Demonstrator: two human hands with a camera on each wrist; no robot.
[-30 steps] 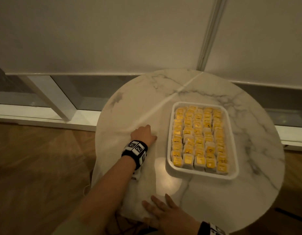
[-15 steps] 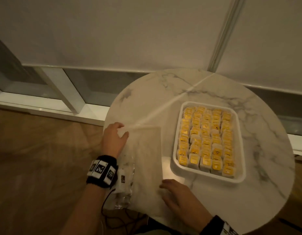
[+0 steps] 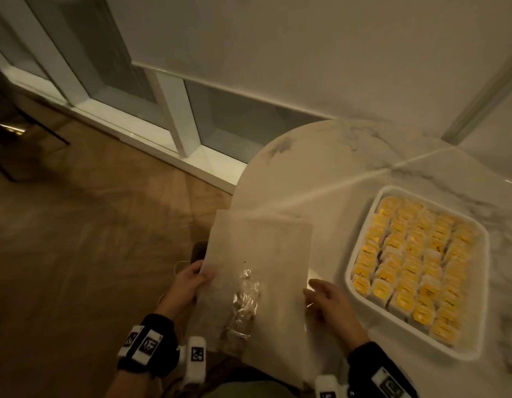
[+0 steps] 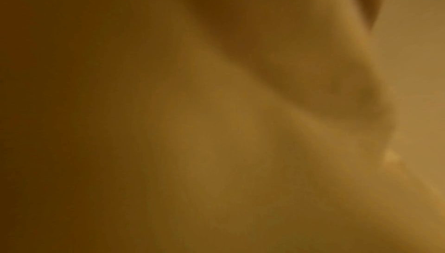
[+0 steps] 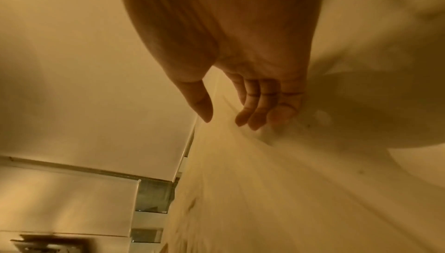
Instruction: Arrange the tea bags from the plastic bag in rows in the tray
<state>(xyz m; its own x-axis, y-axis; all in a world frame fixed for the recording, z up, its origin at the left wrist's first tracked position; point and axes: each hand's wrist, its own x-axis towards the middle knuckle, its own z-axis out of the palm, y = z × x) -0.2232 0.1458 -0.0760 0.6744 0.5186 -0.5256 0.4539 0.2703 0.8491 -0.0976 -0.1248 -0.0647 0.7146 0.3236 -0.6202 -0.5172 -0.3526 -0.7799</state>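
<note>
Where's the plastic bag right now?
In the head view the bag is at the table's near left edge, left of the tray, held between the left hand and right hand.

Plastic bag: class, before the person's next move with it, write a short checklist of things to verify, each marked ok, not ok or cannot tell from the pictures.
1. Left hand holds the plastic bag by its left edge: ok.
2. Right hand grips the bag: not ok; its fingers are relaxed at the right edge.
3. Bag is empty of tea bags: cannot tell; only a crinkled clear patch shows.
4. Tea bags stand in rows in the tray: ok.
5. Tray rests fully on the table: ok.
</note>
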